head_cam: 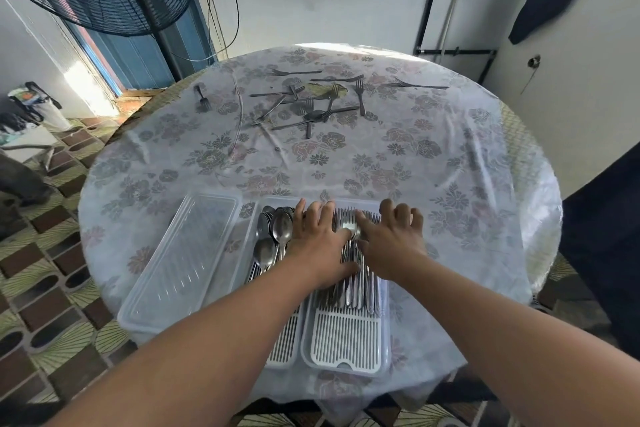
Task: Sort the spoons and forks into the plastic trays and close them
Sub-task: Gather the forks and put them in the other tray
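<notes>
At the lower centre of the frame, both hands lie palm-down over steel forks point(356, 282) in the slatted white plastic tray point(346, 343): left hand point(320, 246) with fingers spread, right hand point(393, 241) with fingers curled, thumb touching a spoon bowl point(350, 229). Spoons point(273, 236) fill the left tray; loose forks point(311, 104) lie at the upper centre of the floral worktop point(433, 166)

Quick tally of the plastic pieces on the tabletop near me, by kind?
White slatted trays: 2
Clear lid: 1
Total: 3
</notes>
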A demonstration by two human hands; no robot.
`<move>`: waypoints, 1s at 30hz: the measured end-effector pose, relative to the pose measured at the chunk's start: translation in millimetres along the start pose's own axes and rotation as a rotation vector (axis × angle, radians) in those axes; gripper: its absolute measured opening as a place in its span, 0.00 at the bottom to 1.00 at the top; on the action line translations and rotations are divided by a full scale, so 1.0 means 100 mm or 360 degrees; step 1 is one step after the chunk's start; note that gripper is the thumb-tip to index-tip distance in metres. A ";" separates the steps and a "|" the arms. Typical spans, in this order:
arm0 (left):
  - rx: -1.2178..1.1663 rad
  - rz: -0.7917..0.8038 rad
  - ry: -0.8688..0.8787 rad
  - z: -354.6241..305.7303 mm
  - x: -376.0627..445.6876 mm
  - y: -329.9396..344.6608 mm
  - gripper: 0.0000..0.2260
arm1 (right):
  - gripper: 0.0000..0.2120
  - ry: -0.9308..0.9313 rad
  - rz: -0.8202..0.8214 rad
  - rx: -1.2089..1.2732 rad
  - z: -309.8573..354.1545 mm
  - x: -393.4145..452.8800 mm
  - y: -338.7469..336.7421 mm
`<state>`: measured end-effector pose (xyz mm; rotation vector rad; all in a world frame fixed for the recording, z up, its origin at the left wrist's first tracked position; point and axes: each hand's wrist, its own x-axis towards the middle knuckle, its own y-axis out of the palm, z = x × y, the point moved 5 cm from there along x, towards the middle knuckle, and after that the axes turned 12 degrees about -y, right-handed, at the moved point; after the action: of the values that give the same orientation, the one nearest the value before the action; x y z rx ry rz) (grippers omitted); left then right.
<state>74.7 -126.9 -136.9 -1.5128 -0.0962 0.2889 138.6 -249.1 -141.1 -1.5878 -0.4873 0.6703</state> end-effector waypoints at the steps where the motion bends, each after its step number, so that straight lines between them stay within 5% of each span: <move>1: -0.0001 0.0000 0.0004 -0.01 0.00 0.01 0.30 | 0.31 -0.0015 0.0018 -0.0001 0.00 0.01 0.01; 6: -0.0235 -0.0032 -0.0061 0.06 0.05 -0.02 0.25 | 0.30 0.0001 -0.0094 0.0153 0.01 0.02 -0.07; 14: -0.1147 -0.0308 -0.0551 0.15 0.37 -0.41 0.11 | 0.18 0.0435 -0.0572 0.1095 -0.30 0.17 -0.24; 18: -0.1776 -0.0201 -0.0676 -0.02 0.61 -0.56 0.06 | 0.15 0.0363 -0.0722 0.1393 -0.56 0.38 -0.25; 30: -0.1865 -0.0381 -0.1194 -0.86 1.43 -0.88 0.07 | 0.12 0.0107 -0.0525 0.2089 -1.59 0.96 -0.59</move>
<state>244.2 -177.4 -71.9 -2.4239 -1.2051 0.6586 320.5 -295.9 -88.4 -0.2765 -0.1506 0.4857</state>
